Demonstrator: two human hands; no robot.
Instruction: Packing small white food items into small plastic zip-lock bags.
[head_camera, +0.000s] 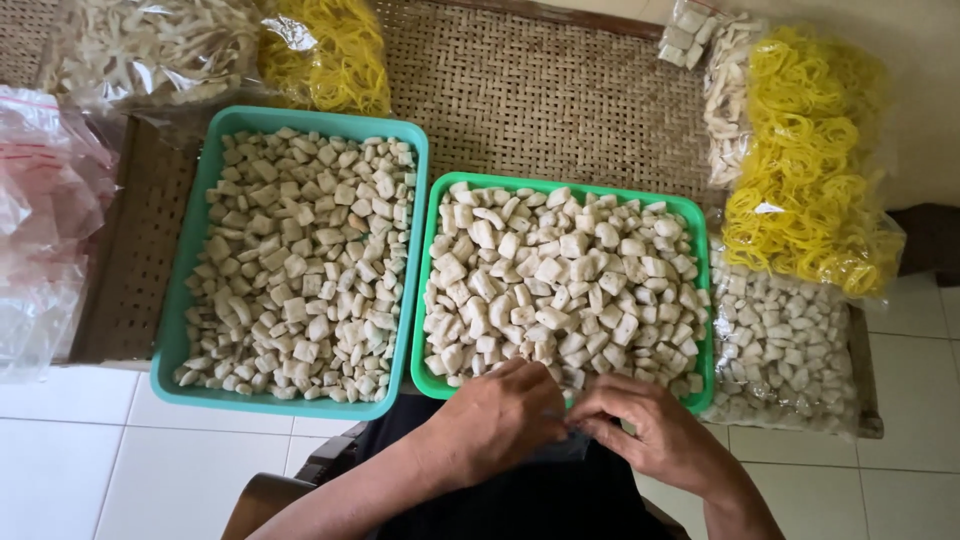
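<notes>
My left hand (497, 413) and my right hand (655, 428) meet at the near edge of the green tray (432, 380), fingertips pinched together over a small clear plastic bag (572, 425) that is mostly hidden between them. The green tray is heaped with pale, chunky cracker pieces (565, 280). To its left a teal tray (176, 340) holds several smaller pale pieces (300, 265). Both trays rest on a woven bamboo mat (540, 100).
Clear bags of yellow rubber bands (810, 190) and pale crackers (780, 350) lie at the right. More bags of crackers (150, 45) and yellow bands (330, 50) sit at the back left. Crumpled plastic bags (40, 220) lie at the left. White floor tiles (120, 460) lie below.
</notes>
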